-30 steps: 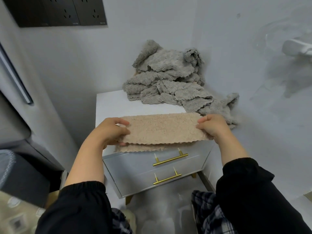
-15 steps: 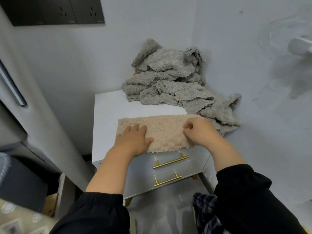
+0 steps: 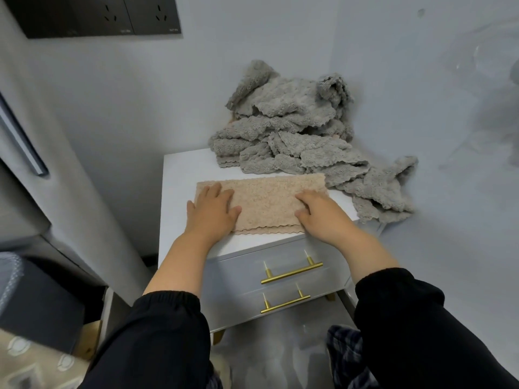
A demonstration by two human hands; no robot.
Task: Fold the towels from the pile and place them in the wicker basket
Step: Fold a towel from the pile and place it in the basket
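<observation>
A beige towel (image 3: 266, 200), folded in half into a long strip, lies flat on the white nightstand top (image 3: 179, 175). My left hand (image 3: 212, 211) presses flat on its left end with straight fingers. My right hand (image 3: 320, 214) rests on its right part, fingers spread and slightly bent on the cloth. Behind the towel, a pile of grey towels (image 3: 289, 136) is heaped in the corner against the wall and spills off the right side. No wicker basket is in view.
The nightstand has two grey drawers with gold bar handles (image 3: 292, 272). A grey appliance door (image 3: 33, 153) stands at the left, with a dark box (image 3: 36, 307) below it. A black socket panel (image 3: 101, 15) hangs on the wall.
The beige towel, held up by both hands a second ago, now lies on the nightstand. Both hands went from gripping its ends to lying on top of it.
</observation>
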